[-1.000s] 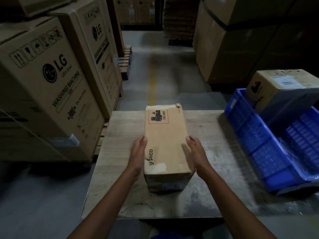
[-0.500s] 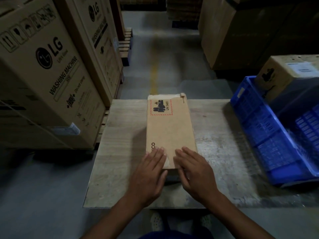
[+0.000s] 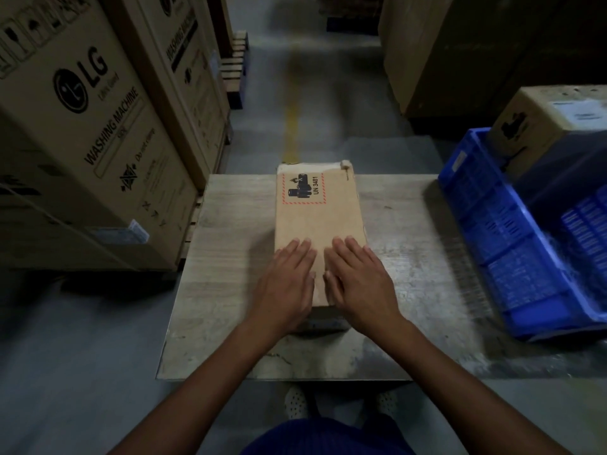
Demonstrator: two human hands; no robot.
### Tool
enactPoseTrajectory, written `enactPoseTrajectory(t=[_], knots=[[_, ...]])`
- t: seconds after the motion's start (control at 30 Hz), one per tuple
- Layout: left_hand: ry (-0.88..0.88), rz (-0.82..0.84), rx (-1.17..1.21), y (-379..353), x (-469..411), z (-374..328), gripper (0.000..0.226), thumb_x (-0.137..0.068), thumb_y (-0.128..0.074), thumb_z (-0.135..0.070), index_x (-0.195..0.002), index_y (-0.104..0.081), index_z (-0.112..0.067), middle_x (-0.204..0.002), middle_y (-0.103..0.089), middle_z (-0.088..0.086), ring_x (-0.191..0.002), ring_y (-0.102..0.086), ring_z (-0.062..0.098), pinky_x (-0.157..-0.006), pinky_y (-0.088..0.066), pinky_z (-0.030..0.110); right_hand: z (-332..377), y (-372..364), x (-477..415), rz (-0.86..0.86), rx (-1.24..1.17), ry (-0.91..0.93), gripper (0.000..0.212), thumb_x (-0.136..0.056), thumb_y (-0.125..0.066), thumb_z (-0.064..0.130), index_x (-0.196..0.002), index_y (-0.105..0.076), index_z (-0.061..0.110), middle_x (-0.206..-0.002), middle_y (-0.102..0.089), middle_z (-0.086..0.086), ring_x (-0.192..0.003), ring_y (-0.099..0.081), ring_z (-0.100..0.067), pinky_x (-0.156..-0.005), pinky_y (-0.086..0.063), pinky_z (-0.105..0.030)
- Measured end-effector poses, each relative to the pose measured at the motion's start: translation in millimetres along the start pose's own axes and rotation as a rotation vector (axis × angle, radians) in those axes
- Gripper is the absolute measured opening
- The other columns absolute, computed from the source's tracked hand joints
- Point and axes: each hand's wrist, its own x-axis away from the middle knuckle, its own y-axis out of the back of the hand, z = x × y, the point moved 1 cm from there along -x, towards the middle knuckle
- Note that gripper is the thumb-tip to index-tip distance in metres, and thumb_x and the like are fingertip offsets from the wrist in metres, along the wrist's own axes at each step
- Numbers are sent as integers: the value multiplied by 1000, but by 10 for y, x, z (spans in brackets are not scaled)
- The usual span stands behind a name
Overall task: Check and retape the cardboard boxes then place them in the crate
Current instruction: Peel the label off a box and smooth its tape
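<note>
The blue crate [image 3: 486,231] sat at the right side of the table [image 3: 230,257], a second box [image 3: 538,126] tilted inside it. The cardboard box [image 3: 315,215] lay mid-table, far end at the back edge. The left hand [image 3: 289,284] and right hand [image 3: 358,280] pressed flat on its near end, fingers straight, gripping nothing. Bare tabletop showed on both sides.

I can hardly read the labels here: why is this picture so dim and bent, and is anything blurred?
Head view: weak warehouse light, dark corners; the wide lens leans the LG cartons outward; the cardboard box under the left hand and right hand is sharp, its UN 3481 mark readable; the blue crate at the right edge is smeared.
</note>
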Motion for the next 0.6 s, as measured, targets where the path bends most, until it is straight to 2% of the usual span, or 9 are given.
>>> enactPoseTrajectory(t=[0.1, 0.23, 0.33, 0.4, 0.47, 0.53, 0.6], knots=[[-18, 28, -55, 101, -46, 6, 55, -94, -36, -36, -133, -61, -6, -141, -58, 13, -133, -51, 32, -111, -42, 48, -29, 53, -8, 29, -3, 0, 56, -98, -32, 43, -135, -62, 14, -144, -58, -8, -138, -50, -28, -113, -36, -44], [-39, 68, -51, 233, -182, -2, 51, -90, -51, -40, -132, -60, -11, -139, -57, 11, -130, -50, 30, -109, -40, 45, 5, 203, -55, 74, -8, 26, 48, -101, -38, 41, -137, -59, 18, -148, -54, -5, -140, -45, -27, -111, -37, -42], [30, 46, -31, 233, -287, 51, 59, -97, -50, -43, -149, -44, -16, -161, -32, 10, -149, -27, 29, -120, -22, 45, -8, 343, -209, 70, -48, -24, 41, -105, -42, 36, -141, -54, 21, -151, -50, -4, -140, -41, -23, -111, -34, -39], [95, 133, -55, 200, -372, 136, 64, -102, -41, -48, -158, -24, -21, -168, -8, 2, -155, -3, 23, -124, -10, 48, -7, 300, -329, 79, -60, -53, 50, -106, -38, 38, -153, -39, 20, -162, -35, -5, -150, -28, -23, -119, -25, -40], [130, 250, -80, 169, -415, 171, 66, -103, -31, -53, -160, -8, -28, -168, 8, -4, -154, 13, 18, -124, -3, 53, -13, 173, -381, 116, -43, -58, 55, -106, -28, 41, -157, -31, 19, -166, -24, -5, -155, -15, -24, -123, -17, -43], [115, 301, -103, 156, -435, 178, 66, -103, -26, -56, -160, -2, -32, -167, 13, -7, -153, 18, 16, -122, 1, 58, -33, 95, -379, 119, -43, -73, 62, -101, -20, 45, -156, -33, 18, -166, -24, -6, -155, -14, -25, -122, -19, -47], [107, 298, -113, 175, -441, 192, 67, -102, -25, -59, -160, -4, -33, -168, 10, -7, -153, 15, 16, -121, 1, 60, -34, 97, -386, 98, -68, -85, 64, -98, -21, 46, -153, -38, 17, -165, -28, -7, -154, -18, -25, -119, -27, -46]])
